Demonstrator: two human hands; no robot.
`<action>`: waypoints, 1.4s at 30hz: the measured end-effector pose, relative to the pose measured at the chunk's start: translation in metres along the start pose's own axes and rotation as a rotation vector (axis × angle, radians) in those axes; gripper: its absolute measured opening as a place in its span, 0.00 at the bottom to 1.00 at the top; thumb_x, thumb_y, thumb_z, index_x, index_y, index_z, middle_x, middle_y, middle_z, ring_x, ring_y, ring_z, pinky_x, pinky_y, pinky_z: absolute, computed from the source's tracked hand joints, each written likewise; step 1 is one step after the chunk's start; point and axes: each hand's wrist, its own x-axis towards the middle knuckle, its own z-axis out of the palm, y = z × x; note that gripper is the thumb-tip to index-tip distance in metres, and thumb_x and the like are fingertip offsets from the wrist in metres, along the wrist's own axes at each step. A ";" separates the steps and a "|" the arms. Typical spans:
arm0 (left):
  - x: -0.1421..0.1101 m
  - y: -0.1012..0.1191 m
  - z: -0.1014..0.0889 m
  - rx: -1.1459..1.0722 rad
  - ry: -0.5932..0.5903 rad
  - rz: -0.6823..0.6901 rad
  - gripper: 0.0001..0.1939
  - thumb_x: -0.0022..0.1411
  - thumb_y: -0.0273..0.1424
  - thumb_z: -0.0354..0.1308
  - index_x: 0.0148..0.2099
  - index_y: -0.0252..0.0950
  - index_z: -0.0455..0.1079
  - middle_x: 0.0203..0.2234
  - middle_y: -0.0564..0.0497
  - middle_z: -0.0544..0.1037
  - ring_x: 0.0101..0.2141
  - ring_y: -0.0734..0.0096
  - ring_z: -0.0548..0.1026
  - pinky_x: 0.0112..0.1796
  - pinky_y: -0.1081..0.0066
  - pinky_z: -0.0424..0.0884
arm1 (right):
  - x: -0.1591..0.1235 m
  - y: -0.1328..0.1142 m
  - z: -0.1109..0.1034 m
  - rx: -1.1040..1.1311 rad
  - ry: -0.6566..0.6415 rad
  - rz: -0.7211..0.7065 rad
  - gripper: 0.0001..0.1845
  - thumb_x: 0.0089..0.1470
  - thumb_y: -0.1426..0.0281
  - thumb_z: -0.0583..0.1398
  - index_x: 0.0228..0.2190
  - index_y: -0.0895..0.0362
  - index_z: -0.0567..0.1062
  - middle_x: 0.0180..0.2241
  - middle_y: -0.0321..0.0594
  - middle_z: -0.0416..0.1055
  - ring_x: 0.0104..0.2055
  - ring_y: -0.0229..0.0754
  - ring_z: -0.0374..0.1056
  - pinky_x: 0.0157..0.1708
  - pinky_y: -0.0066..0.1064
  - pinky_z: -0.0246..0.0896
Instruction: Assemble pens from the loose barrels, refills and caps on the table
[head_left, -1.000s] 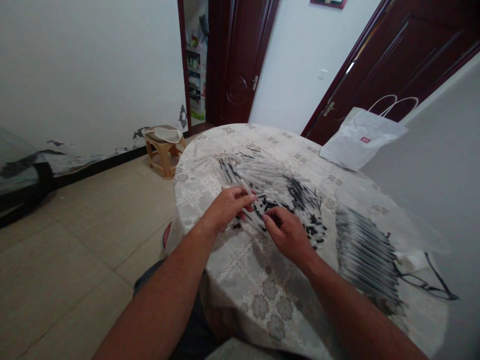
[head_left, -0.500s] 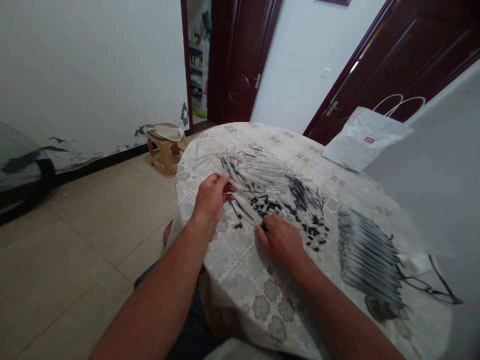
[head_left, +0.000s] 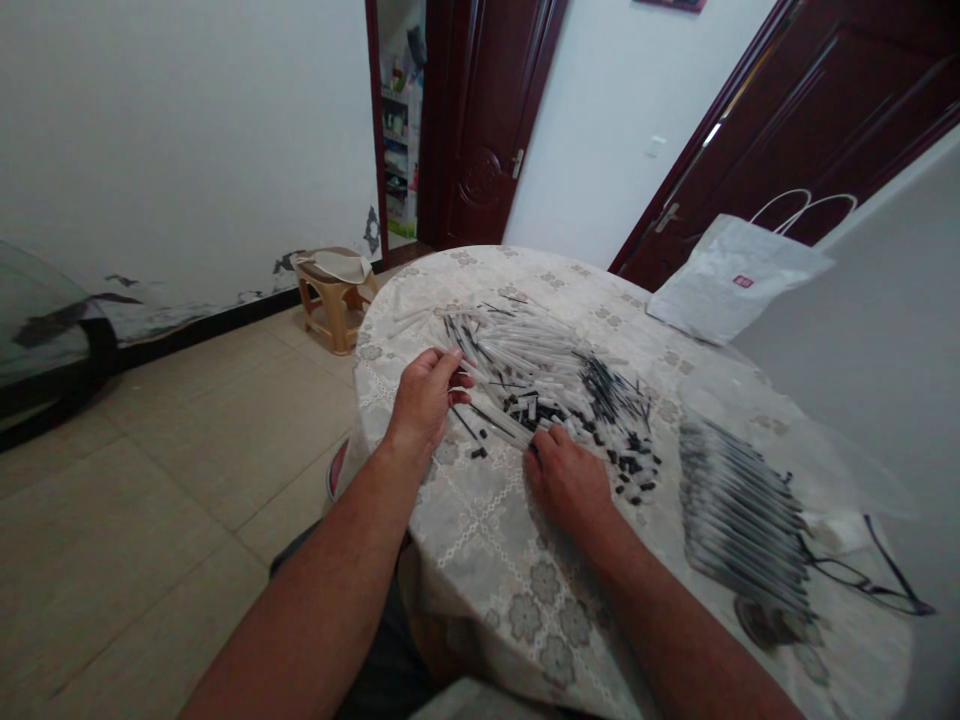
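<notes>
Well, table's left edge [head_left: 373,388]: my left hand [head_left: 421,402], pinching a tube [head_left: 472,367].
Right hand [head_left: 570,475] grip: can't tell.
Cloth [head_left: 480,530]: floral.
Beyond: door [head_left: 491,100].

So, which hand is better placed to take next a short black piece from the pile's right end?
Right hand, probably: it is close to those short black pieces, while the left hand is farther away, near pale tubes.

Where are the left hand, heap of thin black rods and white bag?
Left hand [head_left: 424,396]: head view, back of the hand.
Heap of thin black rods [head_left: 609,388]: head view, its middle.
White bag [head_left: 729,270]: head view, front.
</notes>
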 end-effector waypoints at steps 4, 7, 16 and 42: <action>0.002 -0.002 -0.001 0.007 0.021 0.014 0.16 0.54 0.42 0.68 0.34 0.35 0.70 0.31 0.49 0.78 0.25 0.74 0.74 0.22 0.76 0.69 | -0.001 0.002 -0.001 -0.008 -0.008 0.004 0.08 0.68 0.65 0.55 0.41 0.55 0.73 0.42 0.43 0.73 0.36 0.42 0.72 0.28 0.31 0.52; 0.007 -0.002 -0.004 -0.006 0.058 0.026 0.15 0.53 0.42 0.67 0.34 0.36 0.70 0.30 0.50 0.77 0.25 0.74 0.74 0.22 0.75 0.69 | -0.002 0.002 -0.001 0.006 -0.002 -0.013 0.09 0.68 0.64 0.55 0.40 0.55 0.73 0.41 0.42 0.72 0.36 0.42 0.72 0.29 0.31 0.53; 0.040 0.014 -0.054 -0.037 0.349 0.131 0.13 0.50 0.38 0.65 0.32 0.35 0.69 0.27 0.53 0.76 0.25 0.75 0.73 0.27 0.75 0.68 | 0.000 0.004 0.004 0.027 -0.030 -0.003 0.10 0.68 0.64 0.55 0.40 0.54 0.74 0.42 0.42 0.72 0.35 0.41 0.71 0.29 0.31 0.53; 0.006 0.005 -0.033 0.120 0.145 -0.057 0.17 0.50 0.42 0.69 0.33 0.35 0.71 0.32 0.49 0.79 0.31 0.71 0.75 0.30 0.72 0.72 | 0.004 0.022 0.010 0.408 0.353 -0.064 0.10 0.68 0.67 0.53 0.40 0.56 0.73 0.39 0.43 0.73 0.40 0.43 0.70 0.39 0.31 0.60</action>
